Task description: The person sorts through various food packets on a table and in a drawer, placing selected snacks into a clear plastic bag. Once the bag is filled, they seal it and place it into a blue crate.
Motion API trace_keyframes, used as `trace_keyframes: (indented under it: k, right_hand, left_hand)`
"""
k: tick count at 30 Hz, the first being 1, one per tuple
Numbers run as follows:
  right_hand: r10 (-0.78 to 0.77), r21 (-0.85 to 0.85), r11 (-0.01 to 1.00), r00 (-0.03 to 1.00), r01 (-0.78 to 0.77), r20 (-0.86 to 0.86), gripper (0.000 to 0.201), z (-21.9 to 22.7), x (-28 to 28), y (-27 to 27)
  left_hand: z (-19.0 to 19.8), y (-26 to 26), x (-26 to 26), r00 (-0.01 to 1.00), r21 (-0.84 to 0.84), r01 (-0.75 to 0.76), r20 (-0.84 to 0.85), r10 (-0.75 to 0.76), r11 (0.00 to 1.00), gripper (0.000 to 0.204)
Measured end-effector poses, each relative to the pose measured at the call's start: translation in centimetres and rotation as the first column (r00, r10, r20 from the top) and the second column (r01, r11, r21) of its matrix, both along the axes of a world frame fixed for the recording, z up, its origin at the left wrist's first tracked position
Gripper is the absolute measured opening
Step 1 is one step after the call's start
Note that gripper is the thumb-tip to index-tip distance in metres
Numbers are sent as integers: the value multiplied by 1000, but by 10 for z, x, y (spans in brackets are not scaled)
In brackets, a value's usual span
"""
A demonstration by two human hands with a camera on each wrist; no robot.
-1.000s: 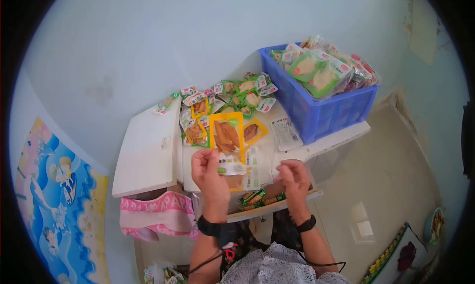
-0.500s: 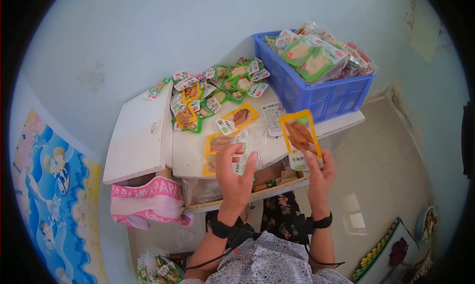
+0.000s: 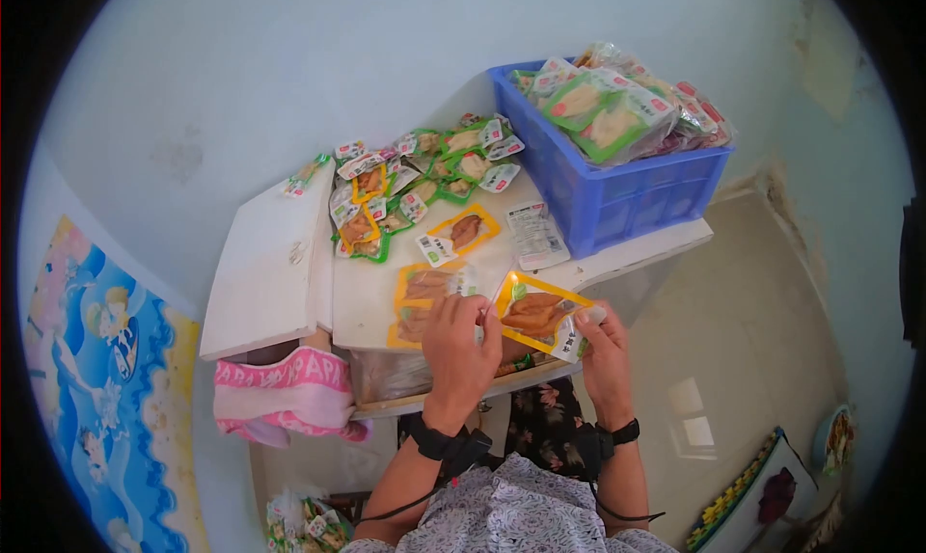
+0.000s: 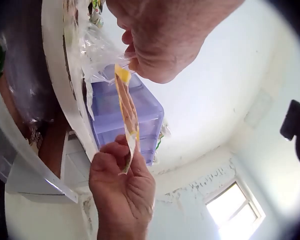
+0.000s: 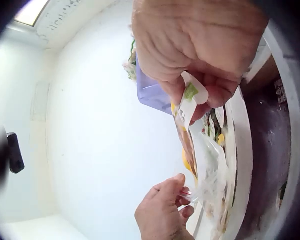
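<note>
Step, as I read it: bagging. Right hand (image 3: 606,360) pinched a flat yellow-edged packet of brown food (image 3: 535,317) by its white end; left hand (image 3: 461,355) pinched the lip of a limp clear plastic bag (image 5: 210,182). Packet was held over the worktop's (image 3: 365,307) front edge, 2 o'clock from the left hand. Two hazy yellow-edged packets (image 3: 424,285) lay at 11 o'clock from that hand, probably under the bag's film; glare there, hard to say. Next move likely called for spreading the bag mouth and feeding the packet in flat.

Writing: dark characters on the held packet's white end, too small to read. Silver-white packet (image 3: 538,235), 1 o'clock: dense print, illegible. Pink-and-white cloth (image 3: 289,399), 9 o'clock: capitals, "APA" legible. No brand made out.
</note>
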State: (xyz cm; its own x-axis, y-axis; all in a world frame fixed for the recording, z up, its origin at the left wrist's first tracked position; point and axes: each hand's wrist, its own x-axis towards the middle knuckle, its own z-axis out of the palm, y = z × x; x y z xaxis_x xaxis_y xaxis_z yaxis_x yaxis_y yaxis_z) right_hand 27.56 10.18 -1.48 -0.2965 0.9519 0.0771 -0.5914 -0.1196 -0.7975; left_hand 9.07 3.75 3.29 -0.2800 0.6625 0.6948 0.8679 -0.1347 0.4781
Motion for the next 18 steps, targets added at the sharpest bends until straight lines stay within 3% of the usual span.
trace_keyframes:
  k: [3, 12, 15, 18]
  right_hand:
    - [58, -41, 997, 998, -59, -28, 14, -2, -11, 0]
    - [197, -100, 978, 966, -182, 166, 15, 16, -40, 2]
    - [241, -34, 970, 934, -240, 264, 15, 15, -57, 5]
    - [96, 160, 977, 964, -138, 247, 18, 11, -87, 6]
  left_hand:
    - [6, -7, 3, 999, 8, -6, -41, 6, 1000, 9]
    - [6, -12, 16, 998, 113, 67, -20, -65, 991, 16]
    - [0, -17, 20, 994, 133, 107, -41, -102, 985, 17]
    - [-1, -23, 20, 988, 125, 154, 5, -156, 980, 18]
